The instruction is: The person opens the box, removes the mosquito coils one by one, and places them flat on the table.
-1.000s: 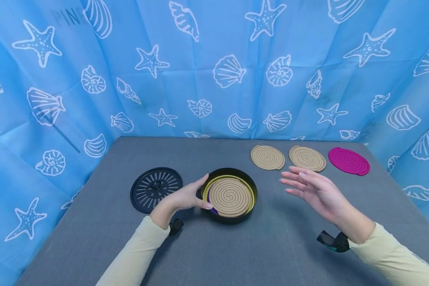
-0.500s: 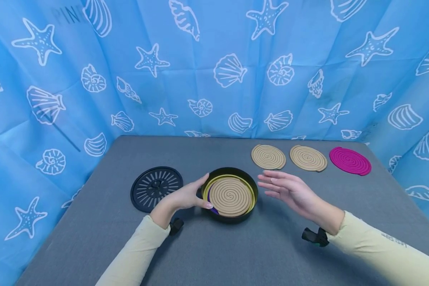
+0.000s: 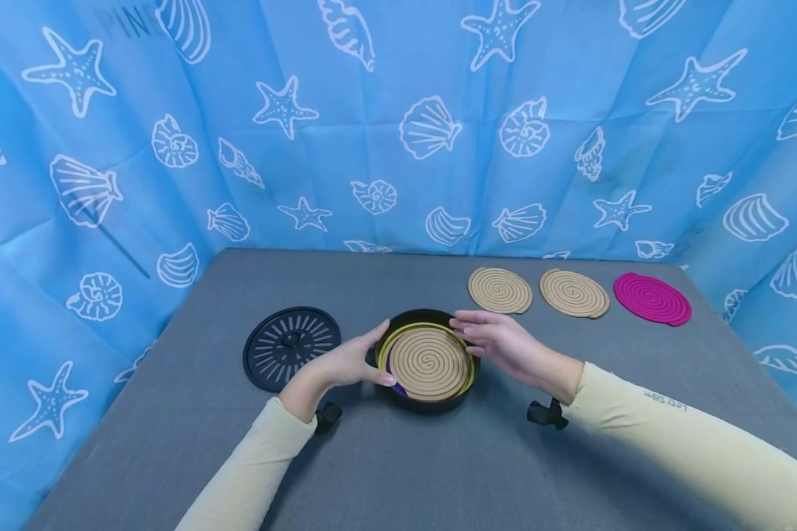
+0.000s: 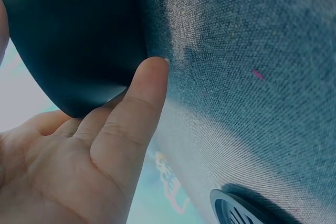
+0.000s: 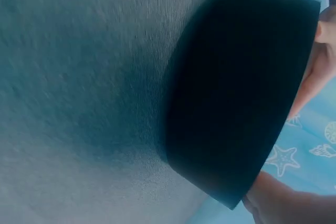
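A round black holder [image 3: 428, 407] stands on the grey table. Inside it lie spiral coasters: a beige one [image 3: 428, 364] on top, with a yellow edge [image 3: 420, 325] and a sliver of purple [image 3: 396, 386] showing beneath. My left hand [image 3: 342, 363] grips the holder's left side, thumb over the rim; in the left wrist view its fingers lie along the dark outer wall [image 4: 79, 35]. At the right rim, my right hand [image 3: 505, 346] has its fingertips reaching over the edge, close to the beige coaster. The right wrist view shows the holder's dark side [image 5: 236, 93] large.
Left of the holder lies a black slotted lid [image 3: 291, 349] with a small knob. Towards the back right are two beige spiral coasters [image 3: 500, 290] and a magenta one [image 3: 652, 298] in a row. A blue seashell curtain [image 3: 372, 147] hangs behind the table.
My right hand has moved left from the open table on the right to the holder's right rim. The left hand keeps its grip, and the coasters have stayed put.
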### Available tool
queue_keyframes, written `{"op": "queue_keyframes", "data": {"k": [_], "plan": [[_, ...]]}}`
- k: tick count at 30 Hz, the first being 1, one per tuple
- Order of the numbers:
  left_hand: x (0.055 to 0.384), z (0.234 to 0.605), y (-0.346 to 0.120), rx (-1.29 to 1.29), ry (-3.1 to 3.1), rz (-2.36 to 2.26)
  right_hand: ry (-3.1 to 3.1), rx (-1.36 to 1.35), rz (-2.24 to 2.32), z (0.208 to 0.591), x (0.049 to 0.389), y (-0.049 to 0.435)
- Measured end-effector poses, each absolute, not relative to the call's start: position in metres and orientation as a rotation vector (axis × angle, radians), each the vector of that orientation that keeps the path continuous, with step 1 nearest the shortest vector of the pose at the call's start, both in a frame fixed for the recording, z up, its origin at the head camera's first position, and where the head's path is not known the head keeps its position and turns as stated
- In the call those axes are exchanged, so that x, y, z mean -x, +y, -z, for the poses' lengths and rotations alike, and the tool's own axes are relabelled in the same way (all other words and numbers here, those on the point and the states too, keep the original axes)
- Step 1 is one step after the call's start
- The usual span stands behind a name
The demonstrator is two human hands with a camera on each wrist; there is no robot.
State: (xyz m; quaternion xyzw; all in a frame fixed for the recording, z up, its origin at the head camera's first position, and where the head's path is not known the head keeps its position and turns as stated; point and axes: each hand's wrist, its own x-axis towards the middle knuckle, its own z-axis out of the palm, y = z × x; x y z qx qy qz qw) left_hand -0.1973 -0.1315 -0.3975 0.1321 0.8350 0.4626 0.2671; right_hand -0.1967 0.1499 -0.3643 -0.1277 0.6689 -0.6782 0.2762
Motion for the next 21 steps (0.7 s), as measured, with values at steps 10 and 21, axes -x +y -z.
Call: {"op": "queue_keyframes", "data": {"k": [10,21], "plan": [[0.197,0.395,-0.13,-0.365,2.256,-1.253,1.803,0.285,1.727,0.369,0.218,0.138],[0.196,0.395,-0.131,-0.347,2.258,-1.263,1.889,0.208,1.578,0.367,0.23,0.125]]}}
